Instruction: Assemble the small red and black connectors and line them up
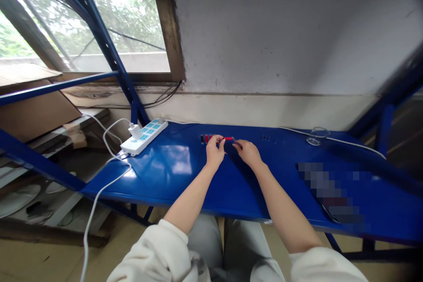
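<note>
A short, slim red stick (228, 138) lies level between my two hands, a little above the blue table. My left hand (215, 150) is closed in a pinch on its left end. From the other side my right hand (250, 153) pinches a small clear piece (234, 140) that meets or nearly meets the red stick's right end; I cannot tell whether they are joined. Just left of my left hand, a dark small cylinder (202, 139) and red small cylinders (206, 139) stand in a row, partly hidden by my fingers.
Tiny clear pieces (265, 137) sit at the table's back, right of my hands. Farther right is a clear round container (313, 141). A white power strip (145, 136) with a plug and cable lies at the left. A blurred dark flat item (325, 189) lies at the right.
</note>
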`<state>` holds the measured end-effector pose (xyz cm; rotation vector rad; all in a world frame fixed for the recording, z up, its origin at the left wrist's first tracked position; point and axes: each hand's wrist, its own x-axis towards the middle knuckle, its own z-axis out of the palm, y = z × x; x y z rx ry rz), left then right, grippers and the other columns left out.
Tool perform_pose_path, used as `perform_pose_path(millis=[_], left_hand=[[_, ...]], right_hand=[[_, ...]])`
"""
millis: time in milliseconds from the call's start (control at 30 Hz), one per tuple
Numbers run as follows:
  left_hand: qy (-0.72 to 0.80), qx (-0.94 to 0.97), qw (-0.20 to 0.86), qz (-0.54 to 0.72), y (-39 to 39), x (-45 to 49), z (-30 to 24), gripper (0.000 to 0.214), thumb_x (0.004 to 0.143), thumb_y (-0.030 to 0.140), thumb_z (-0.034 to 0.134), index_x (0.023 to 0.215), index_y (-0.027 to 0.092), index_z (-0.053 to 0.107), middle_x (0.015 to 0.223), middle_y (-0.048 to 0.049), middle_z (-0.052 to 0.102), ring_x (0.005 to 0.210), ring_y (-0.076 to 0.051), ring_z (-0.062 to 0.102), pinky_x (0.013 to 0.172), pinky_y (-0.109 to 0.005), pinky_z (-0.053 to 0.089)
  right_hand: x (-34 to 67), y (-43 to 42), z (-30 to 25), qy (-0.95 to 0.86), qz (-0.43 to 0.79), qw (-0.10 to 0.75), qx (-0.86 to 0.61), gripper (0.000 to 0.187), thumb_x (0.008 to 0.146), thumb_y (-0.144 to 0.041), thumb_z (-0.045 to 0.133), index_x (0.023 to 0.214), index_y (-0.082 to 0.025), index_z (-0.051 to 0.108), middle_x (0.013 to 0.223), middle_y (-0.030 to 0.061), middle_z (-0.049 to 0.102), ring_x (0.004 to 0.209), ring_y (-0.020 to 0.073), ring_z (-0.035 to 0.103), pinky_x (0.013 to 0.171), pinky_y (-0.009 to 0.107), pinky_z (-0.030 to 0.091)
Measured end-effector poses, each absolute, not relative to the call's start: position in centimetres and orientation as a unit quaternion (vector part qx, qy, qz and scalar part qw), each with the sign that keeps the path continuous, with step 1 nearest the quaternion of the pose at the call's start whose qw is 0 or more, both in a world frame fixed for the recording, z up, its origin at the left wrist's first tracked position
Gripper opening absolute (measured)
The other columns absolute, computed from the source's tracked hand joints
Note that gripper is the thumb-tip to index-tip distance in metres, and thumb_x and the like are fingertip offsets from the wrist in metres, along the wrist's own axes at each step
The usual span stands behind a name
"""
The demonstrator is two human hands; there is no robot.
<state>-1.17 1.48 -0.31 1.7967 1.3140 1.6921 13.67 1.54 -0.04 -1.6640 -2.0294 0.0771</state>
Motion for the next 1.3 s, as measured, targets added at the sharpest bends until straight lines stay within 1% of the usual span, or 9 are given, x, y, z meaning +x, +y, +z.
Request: perform_pose_path(millis=[300, 500, 600, 700, 800, 933, 1067, 1167, 1300], left_hand=[[0.454, 0.635, 0.183, 0.597, 1.5, -1.2, -0.2, 0.014, 0.081, 0.025, 0.047, 0.087, 0.015, 0.056, 0.083, -0.0047, 0.059, 0.071, -0.011, 0.055, 0.072, -0.025, 0.046], [0.413, 0.708, 0.159, 0.551, 1.2, -1.0, -0.5, 0.026, 0.084, 0.026, 0.042, 0.104, 0.018, 0.057, 0.094, -0.0063, 0.06, 0.085, -0.014, 0.055, 0.08, -0.029, 0.045], [0.397, 0.75, 0.17, 0.501, 0.9, -0.9, -0.6, 0.034, 0.085, 0.026, 0.04, 0.116, 0.02, 0.051, 0.094, -0.0062, 0.06, 0.087, -0.015, 0.055, 0.073, -0.027, 0.047], [0.397, 0.76, 0.179, 0.482, 0.8, -0.8, -0.6, 0.037, 0.085, 0.026, 0.039, 0.121, 0.022, 0.047, 0.093, -0.006, 0.059, 0.084, -0.014, 0.054, 0.068, -0.025, 0.047], [0.399, 0.754, 0.179, 0.49, 0.7, -0.8, -0.5, 0.036, 0.085, 0.027, 0.038, 0.12, 0.023, 0.048, 0.093, -0.006, 0.059, 0.083, -0.015, 0.054, 0.066, -0.025, 0.047], [0.394, 0.72, 0.191, 0.539, 0.7, -0.9, 0.0, 0.034, 0.085, 0.027, 0.039, 0.116, 0.022, 0.05, 0.093, -0.0058, 0.059, 0.084, -0.015, 0.054, 0.07, -0.027, 0.046], [0.424, 0.6, 0.238, 0.636, 0.9, -1.4, 0.5, 0.029, 0.084, 0.028, 0.039, 0.108, 0.018, 0.053, 0.085, -0.0049, 0.06, 0.071, -0.011, 0.055, 0.068, -0.025, 0.045], [0.435, 0.502, 0.283, 0.692, 1.6, -1.9, 0.3, 0.024, 0.083, 0.03, 0.041, 0.097, 0.017, 0.055, 0.079, -0.0036, 0.058, 0.064, -0.009, 0.053, 0.063, -0.023, 0.044], [0.443, 0.436, 0.33, 0.711, 2.3, -2.2, -0.2, 0.021, 0.081, 0.03, 0.041, 0.09, 0.015, 0.054, 0.073, -0.0024, 0.057, 0.059, -0.008, 0.052, 0.057, -0.02, 0.042]], right_hand=[[13.8, 1.7, -0.2, -0.747, 0.025, 0.276, -0.605, 0.025, 0.084, -0.029, 0.042, 0.097, -0.02, 0.062, 0.087, 0.0071, 0.063, 0.078, 0.0167, 0.057, 0.065, 0.024, 0.038], [13.8, 1.7, -0.4, -0.74, 0.013, 0.306, -0.599, 0.028, 0.084, -0.029, 0.04, 0.1, -0.019, 0.061, 0.084, 0.007, 0.061, 0.071, 0.0162, 0.056, 0.061, 0.025, 0.039], [13.8, 2.0, -0.7, -0.732, 0.021, 0.338, -0.592, 0.029, 0.082, -0.028, 0.043, 0.105, -0.017, 0.057, 0.086, 0.0077, 0.061, 0.075, 0.0171, 0.056, 0.062, 0.026, 0.04], [13.7, 2.1, -0.9, -0.727, 0.038, 0.351, -0.589, 0.036, 0.078, -0.029, 0.047, 0.111, -0.015, 0.051, 0.083, 0.0073, 0.061, 0.074, 0.0173, 0.057, 0.061, 0.026, 0.04], [13.4, 2.0, -1.0, -0.728, 0.053, 0.35, -0.588, 0.032, 0.079, -0.03, 0.046, 0.108, -0.016, 0.05, 0.077, 0.0057, 0.061, 0.067, 0.0167, 0.057, 0.056, 0.025, 0.038], [12.6, 1.9, -1.1, -0.716, 0.089, 0.383, -0.576, 0.02, 0.081, -0.029, 0.043, 0.094, -0.017, 0.051, 0.073, 0.0046, 0.062, 0.06, 0.0153, 0.056, 0.053, 0.024, 0.036], [11.5, 2.9, -1.4, -0.691, 0.146, 0.434, -0.559, 0.015, 0.077, -0.032, 0.049, 0.079, -0.017, 0.053, 0.068, 0.0032, 0.061, 0.059, 0.0137, 0.055, 0.054, 0.023, 0.037], [10.6, 4.1, -1.5, -0.679, 0.191, 0.422, -0.57, 0.011, 0.072, -0.028, 0.054, 0.073, -0.017, 0.055, 0.067, 0.0026, 0.061, 0.058, 0.0127, 0.055, 0.056, 0.023, 0.039], [9.6, 5.5, -1.4, -0.675, 0.213, 0.376, -0.598, 0.007, 0.068, -0.023, 0.057, 0.071, -0.017, 0.058, 0.068, 0.0026, 0.063, 0.061, 0.0125, 0.056, 0.057, 0.022, 0.038]])
